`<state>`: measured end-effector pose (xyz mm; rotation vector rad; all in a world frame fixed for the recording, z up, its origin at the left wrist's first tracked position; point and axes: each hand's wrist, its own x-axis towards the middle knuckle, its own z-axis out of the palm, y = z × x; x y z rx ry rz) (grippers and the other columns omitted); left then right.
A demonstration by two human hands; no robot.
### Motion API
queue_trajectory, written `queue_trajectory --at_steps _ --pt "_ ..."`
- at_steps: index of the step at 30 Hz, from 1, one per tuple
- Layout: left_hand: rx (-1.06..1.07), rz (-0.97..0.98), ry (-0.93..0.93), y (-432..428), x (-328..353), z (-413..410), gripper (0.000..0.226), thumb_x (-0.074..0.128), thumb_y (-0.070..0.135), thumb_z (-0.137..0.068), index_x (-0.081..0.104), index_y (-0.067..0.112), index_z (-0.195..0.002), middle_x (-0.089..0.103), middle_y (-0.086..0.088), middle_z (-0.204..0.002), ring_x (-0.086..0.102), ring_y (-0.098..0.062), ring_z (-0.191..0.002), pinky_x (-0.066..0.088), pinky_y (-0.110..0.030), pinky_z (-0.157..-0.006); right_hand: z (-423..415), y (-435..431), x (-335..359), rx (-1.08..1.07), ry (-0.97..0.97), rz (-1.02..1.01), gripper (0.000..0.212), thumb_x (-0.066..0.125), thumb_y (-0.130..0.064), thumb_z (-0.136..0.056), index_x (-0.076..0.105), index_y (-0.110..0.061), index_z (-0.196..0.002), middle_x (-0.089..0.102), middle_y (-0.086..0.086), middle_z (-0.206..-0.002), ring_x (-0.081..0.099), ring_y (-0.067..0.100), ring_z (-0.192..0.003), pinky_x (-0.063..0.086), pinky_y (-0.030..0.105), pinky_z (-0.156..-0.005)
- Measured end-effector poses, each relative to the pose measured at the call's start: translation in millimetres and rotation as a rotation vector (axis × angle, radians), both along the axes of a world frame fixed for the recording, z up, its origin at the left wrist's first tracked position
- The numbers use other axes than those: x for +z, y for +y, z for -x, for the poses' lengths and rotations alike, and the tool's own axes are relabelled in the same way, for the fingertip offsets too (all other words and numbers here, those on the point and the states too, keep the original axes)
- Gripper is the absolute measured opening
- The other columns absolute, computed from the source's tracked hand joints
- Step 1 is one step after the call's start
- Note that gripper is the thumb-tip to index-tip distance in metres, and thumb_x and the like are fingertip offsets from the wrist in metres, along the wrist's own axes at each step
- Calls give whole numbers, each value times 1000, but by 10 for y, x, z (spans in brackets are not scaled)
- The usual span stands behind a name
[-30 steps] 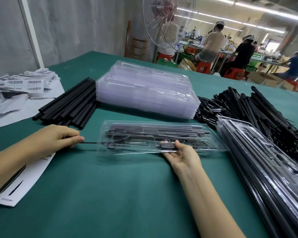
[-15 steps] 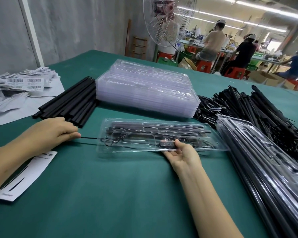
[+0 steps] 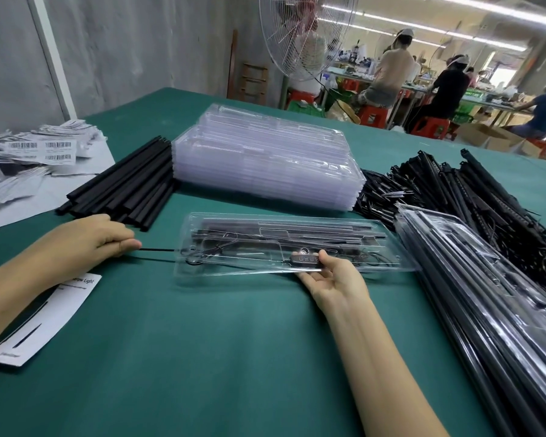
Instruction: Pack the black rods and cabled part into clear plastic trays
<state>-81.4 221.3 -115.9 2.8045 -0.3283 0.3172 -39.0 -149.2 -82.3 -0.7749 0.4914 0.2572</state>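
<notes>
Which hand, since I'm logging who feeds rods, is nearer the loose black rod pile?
Left. The left hand lies just before the near ends of the rod pile, pinching a thin cable; the right hand is farther right, holding the near edge of the clear tray.

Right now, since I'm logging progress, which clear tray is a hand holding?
The single tray before the empty stack: the right hand grips its near edge; stack and filled pile lie untouched.

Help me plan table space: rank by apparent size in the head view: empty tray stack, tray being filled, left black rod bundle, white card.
1. Empty tray stack.
2. Tray being filled.
3. Black rod bundle and white card look alike; the card is nearer the camera and partly hidden, so unranked.
</notes>
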Motion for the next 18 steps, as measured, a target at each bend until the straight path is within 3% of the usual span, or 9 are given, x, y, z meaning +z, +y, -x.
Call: queue_trajectory --at_steps 6,11,13,15,17,18 --pt "39 -10 8 105 -72 -30 35 38 56 -91 45 28 -69 53 14 -68 45 2 -76 44 -39 -63 11 9 0 7 -8 5 8 44 7 -94 48 3 -88 57 21 -85 57 45 -108 46 57 -84" --pt "100 -118 19 63 -37 -35 33 47 49 -88 47 27 -64 51 11 -58 46 0 -69 41 -35 -62 35 11 -39 13 -59 34 7 46 5 -94 50 4 -88 59 25 -98 61 41 -100 49 52 -84" --pt "135 -290 -116 -89 88 22 30 63 43 -83 53 28 -59 51 15 -59 47 -10 -65 32 -32 -59 48 4 -55 14 -75 29 8 46 4 -94 51 4 -87 60 23 -94 62 38 -92 49 52 -86" --pt "185 -386 -333 -370 234 122 18 83 31 -68 67 22 -73 59 3 -73 53 -24 -68 37 -35 -63 59 0 -50 8 -83 -2 10 46 2 -95 52 3 -87 61 20 -90 61 37 -93 48 51 -87" --pt "85 -284 -421 -779 375 284 26 79 30 -72 68 15 -90 61 -6 -85 55 -30 -75 43 -43 -68 54 0 -37 -3 -85 -47 12 45 1 -96 52 2 -86 60 18 -87 61 32 -85 46 51 -88" --pt "0 -171 -394 -1027 441 390 21 65 38 -80 64 20 -91 60 1 -85 54 -22 -77 43 -36 -72 50 2 -30 -4 -90 -68 12 45 0 -96 52 2 -86 59 17 -87 61 30 -82 46 50 -89"
